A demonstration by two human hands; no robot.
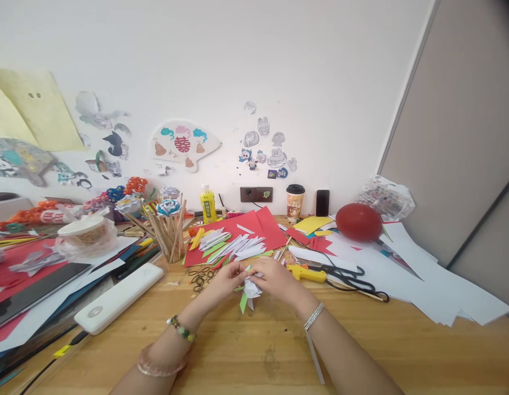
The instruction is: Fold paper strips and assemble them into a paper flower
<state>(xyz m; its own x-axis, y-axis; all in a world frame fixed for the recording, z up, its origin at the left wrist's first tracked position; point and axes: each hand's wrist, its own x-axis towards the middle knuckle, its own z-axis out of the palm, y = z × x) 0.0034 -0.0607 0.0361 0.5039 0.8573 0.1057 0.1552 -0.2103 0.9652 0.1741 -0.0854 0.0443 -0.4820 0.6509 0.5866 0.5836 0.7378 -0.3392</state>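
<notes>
Head view: the white-and-green folded paper piece (252, 288) is held just above or against the wooden worktop (238, 351), low in the centre, between the left hand (227, 278) and the right hand (277, 278). From the left fingers (238, 269) it lies towards 4 o'clock, and from the right fingers (258, 270) towards 7 o'clock; both hands touch it, the right covering more of its upper part. The fingers of each hand are drawn closely together on its upper edge, with little visible opening; their exact contact is partly hidden. A clear long axis cannot be made out in the compact body, but a flat green tip points to between 6 and 7 o'clock and a pale tip to about 6 o'clock. The body appears as crumpled-looking, overlapping white facets, angular and layered, with green showing at its left side and top. The yellow glue gun (307, 273) lies at 2 o'clock from the piece, near the right hand; the dark rubber bands (201, 277) lie at 9 to 10 o'clock, near the left.
</notes>
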